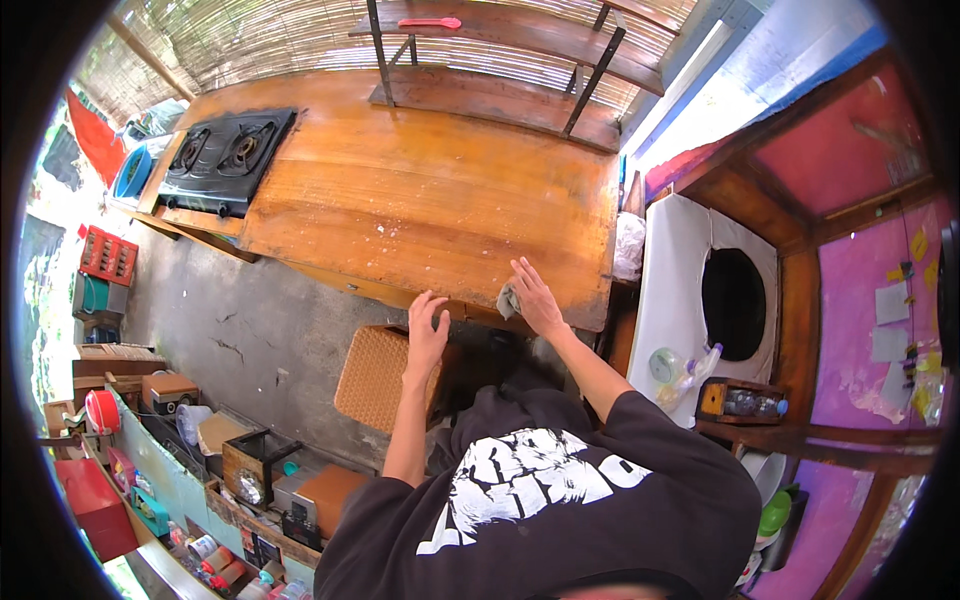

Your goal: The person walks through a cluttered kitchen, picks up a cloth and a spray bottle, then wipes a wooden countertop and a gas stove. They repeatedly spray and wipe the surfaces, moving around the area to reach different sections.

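My right hand (537,300) is at the near edge of a wooden table (420,187), toward its right end. A crumpled grey cloth (508,301) is held under the palm and thumb, and the fingers stretch out over the tabletop. My left hand (427,328) holds nothing. Its fingers are slightly bent and apart, just in front of the table's near edge. White specks and smears (381,229) mark the wood in front of both hands. Below my left hand stands a stool with a woven-pattern seat (371,375).
A black two-burner gas stove (229,161) sits at the table's left end. A wooden shelf rack (487,97) rises along the back, with a pink spatula (430,23) on it. On the right are a white-covered surface (667,262) and a plastic bag (628,246). Cluttered shelving (202,487) lines the lower left.
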### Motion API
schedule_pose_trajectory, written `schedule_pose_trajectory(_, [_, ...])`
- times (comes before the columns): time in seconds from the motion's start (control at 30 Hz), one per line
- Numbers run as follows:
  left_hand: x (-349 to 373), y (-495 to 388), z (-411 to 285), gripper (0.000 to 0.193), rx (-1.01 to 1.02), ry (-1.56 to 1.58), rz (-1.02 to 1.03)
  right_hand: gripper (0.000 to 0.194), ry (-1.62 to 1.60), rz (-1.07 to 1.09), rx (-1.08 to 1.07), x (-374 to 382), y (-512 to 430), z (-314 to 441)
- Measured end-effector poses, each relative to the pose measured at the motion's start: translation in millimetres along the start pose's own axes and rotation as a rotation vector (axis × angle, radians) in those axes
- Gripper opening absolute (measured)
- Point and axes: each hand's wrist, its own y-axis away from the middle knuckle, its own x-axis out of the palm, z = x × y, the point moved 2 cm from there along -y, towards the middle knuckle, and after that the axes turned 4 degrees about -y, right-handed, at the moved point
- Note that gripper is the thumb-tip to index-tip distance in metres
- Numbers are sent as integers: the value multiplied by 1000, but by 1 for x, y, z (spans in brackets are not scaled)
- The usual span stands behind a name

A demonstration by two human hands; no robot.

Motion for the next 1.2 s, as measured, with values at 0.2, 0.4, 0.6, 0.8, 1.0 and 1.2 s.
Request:
schedule_pose_trajectory(0.2, [23, -54, 4, 26, -48, -80, -116, 36, 380, -18, 0, -5, -93, -81])
schedule_pose_trajectory(0.4, [35, -109, 9, 29, -12, -267, -233, 43, 214, 42, -19, -39, -177, -172])
schedule_pose_trajectory(0.6, [55, -122, 10, 33, 38, -396, -214, 47, 218, -189, 88, -45, -210, -165])
schedule_pose_trajectory(0.8, [58, -119, 18, 37, 37, -450, -193, 43, 179, 61, 147, -45, -168, -130])
schedule_pose_trajectory(1.0, [58, -123, 13, 36, 35, -463, -198, 41, 139, -3, 106, -29, -155, -128])
schedule_pose_trajectory(1.2, [58, -120, 19, 35, 37, -484, -206, 43, 27, 222, -82, -33, -93, -58])
